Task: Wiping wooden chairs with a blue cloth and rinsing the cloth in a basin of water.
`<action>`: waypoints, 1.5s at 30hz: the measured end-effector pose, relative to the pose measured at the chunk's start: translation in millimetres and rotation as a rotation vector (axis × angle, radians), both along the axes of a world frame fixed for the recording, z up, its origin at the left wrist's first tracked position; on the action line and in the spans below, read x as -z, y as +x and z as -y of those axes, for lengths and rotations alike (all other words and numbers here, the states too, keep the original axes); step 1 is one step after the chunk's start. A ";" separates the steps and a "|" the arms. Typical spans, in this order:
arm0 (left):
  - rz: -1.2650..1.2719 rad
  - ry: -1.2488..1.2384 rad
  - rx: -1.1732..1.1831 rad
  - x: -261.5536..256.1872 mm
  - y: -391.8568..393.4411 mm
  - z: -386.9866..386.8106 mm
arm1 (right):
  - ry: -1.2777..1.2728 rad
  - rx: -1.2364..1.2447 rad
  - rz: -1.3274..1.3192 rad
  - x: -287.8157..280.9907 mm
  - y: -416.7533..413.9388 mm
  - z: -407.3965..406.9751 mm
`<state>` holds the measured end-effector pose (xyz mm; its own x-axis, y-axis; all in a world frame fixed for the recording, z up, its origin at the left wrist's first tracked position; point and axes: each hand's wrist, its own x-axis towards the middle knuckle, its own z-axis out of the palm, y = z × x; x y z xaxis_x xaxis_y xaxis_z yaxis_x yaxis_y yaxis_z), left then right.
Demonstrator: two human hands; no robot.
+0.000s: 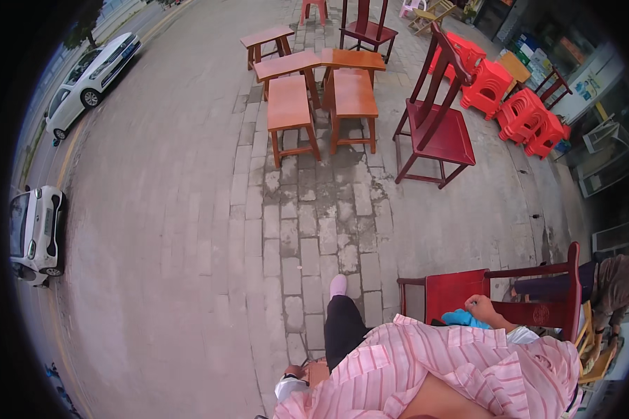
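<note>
My right hand (pixel 481 308) is closed with a bright blue cloth (pixel 464 318) bunched beneath it. It is in front of the seat of a dark red wooden chair (pixel 453 293), whose backrest extends to the right. At the lower edge, my left hand (pixel 295 371) hangs by my side, partly hidden by a pale cuff. Beside it is an orange-brown item (pixel 318 372), mostly covered by my pink striped shirt; whether I grip it is not clear. My leg in dark trousers ends in a pale pink shoe (pixel 338 285) on the brick paving.
Several orange-brown wooden stools (pixel 289 102) stand ahead, beside a dark red high-backed chair (pixel 440 131). Stacked red plastic stools (pixel 485 86) line the shopfront. Another person (pixel 616 298) bends at the right, hands by a wooden folding chair (pixel 600 364). White cars (pixel 91 70) are on the left.
</note>
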<state>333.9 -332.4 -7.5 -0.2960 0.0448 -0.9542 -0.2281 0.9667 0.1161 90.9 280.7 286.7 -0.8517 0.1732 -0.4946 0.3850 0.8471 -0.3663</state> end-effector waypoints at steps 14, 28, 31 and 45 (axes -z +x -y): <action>0.057 -0.123 -0.454 -56.3 -122.8 20.5 | 0.025 -0.188 -0.042 -29.8 -216.2 45.4; 0.032 -0.150 -0.315 -59.0 -212.0 35.3 | 0.046 -0.399 -0.106 -15.3 -384.9 88.4; -0.001 -0.232 -0.468 -55.6 -242.0 62.0 | 0.010 -0.421 -0.065 -24.0 -412.7 123.7; -0.079 -0.167 -0.548 -28.2 -403.8 201.8 | 0.098 -0.292 -0.029 -13.4 -491.7 226.0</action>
